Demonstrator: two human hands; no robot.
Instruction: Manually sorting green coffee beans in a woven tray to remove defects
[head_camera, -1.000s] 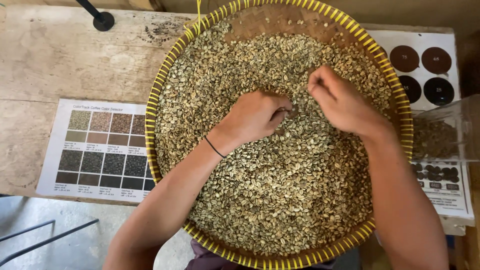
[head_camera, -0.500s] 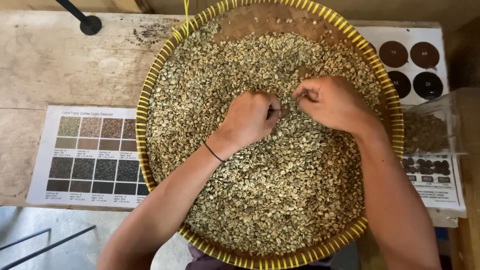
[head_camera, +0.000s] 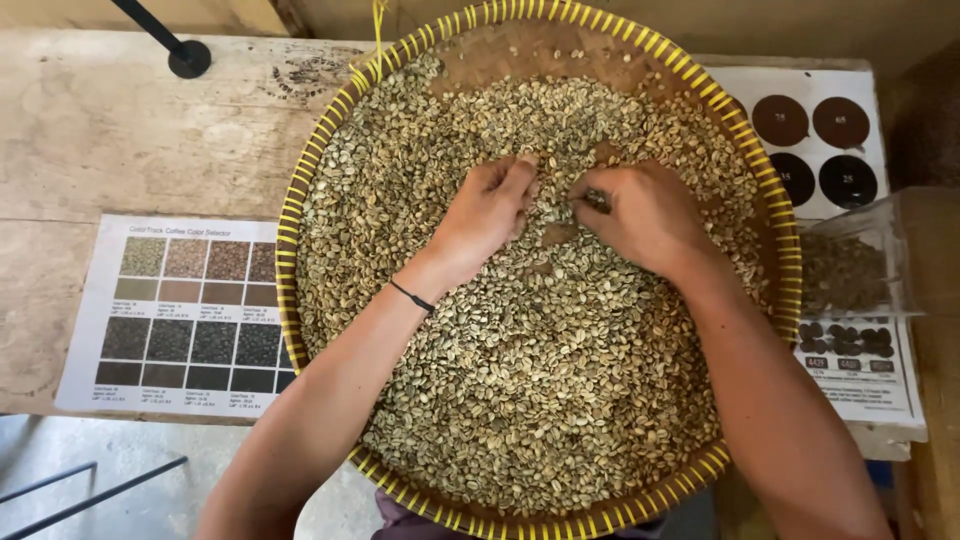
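While both of your hands work the middle of the beans (head_camera: 540, 360), most of what can go wrong comes from the tray (head_camera: 300, 190) itself. It is a wide woven round with a yellow-bound rim, and its near edge hangs past the table (head_camera: 120, 130) toward you. Lean on that near side with a forearm and I'd judge the tray could tip, sending beans over the rim and onto the floor.

Your left hand (head_camera: 485, 215) lies palm down on the heap, fingers loosely together and curled into the beans. Whether it has any pinched I cannot tell. Your right hand (head_camera: 645, 215) sits just beside it, narrowed to a pinch with thumb and forefinger closed on something small and dark at the tips — likely a bean or two, though it is too small to be sure. The two hands are nearly touching, so a quick sweep from one could knock the pinch loose from the other, and the piece would vanish back into the heap.

The far part of the tray shows bare weave, with loose beans scattered near the rim. Push outward there and some could roll off the back.

To your right a clear tub (head_camera: 860, 265) holding darker beans stands just beside the rim, over a printed chart (head_camera: 850, 130) — a wide swing of the right elbow could catch it. A second chart (head_camera: 180, 310) lies on the left, well clear of your arms.
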